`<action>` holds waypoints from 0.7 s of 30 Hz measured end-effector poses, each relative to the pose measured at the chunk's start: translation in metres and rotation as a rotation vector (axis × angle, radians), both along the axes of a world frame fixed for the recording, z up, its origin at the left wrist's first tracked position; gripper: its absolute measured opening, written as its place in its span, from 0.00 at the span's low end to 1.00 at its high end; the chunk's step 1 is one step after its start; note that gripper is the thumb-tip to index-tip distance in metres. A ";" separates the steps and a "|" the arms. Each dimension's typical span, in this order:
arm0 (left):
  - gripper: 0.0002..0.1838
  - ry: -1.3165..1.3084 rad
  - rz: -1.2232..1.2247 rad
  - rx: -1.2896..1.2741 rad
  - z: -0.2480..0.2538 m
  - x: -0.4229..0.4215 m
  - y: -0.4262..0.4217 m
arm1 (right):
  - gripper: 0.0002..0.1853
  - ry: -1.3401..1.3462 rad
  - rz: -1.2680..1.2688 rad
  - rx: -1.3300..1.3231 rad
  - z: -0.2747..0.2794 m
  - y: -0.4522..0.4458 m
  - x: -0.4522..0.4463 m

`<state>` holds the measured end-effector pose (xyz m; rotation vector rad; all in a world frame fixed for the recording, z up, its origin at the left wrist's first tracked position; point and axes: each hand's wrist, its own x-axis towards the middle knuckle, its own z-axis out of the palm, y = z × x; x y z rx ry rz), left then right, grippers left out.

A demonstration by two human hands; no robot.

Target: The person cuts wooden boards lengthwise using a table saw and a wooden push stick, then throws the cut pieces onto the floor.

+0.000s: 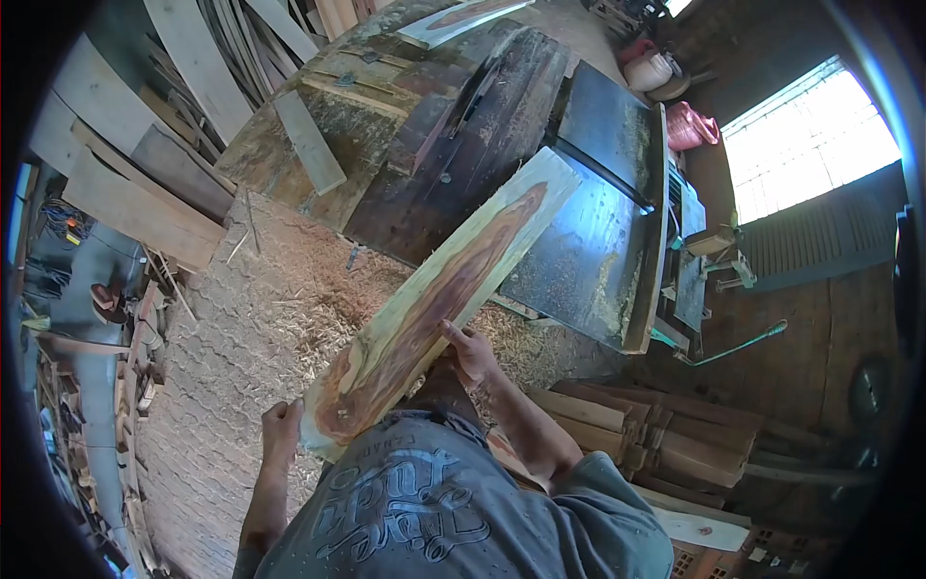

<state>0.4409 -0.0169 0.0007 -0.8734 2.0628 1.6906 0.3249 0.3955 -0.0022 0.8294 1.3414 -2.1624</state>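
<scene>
A long wooden board (439,299) with a reddish-brown core and pale edges slants from my body up to the machine, its far end over the dark metal table (579,232). My left hand (282,425) is closed at the board's near end, on the left corner. Farther up, on the right edge, my right hand (470,355) grips the board, thumb on the top face and the other fingers partly hidden.
A wooden workbench (371,159) with a short plank (309,143) stands ahead. Long boards (145,198) lean at the left. Shavings (323,318) cover the paved floor. Stacked timber (675,434) lies at the right, below a metal fence (656,251).
</scene>
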 end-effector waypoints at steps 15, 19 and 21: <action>0.28 -0.261 0.066 0.419 -0.029 0.000 -0.019 | 0.24 0.167 0.051 0.127 0.058 -0.008 -0.022; 0.23 -0.123 0.079 0.270 -0.009 -0.003 -0.006 | 0.22 0.050 0.092 0.085 0.045 0.002 -0.028; 0.22 -0.123 0.010 0.144 0.020 -0.007 -0.006 | 0.23 0.068 0.022 0.056 0.036 0.000 -0.031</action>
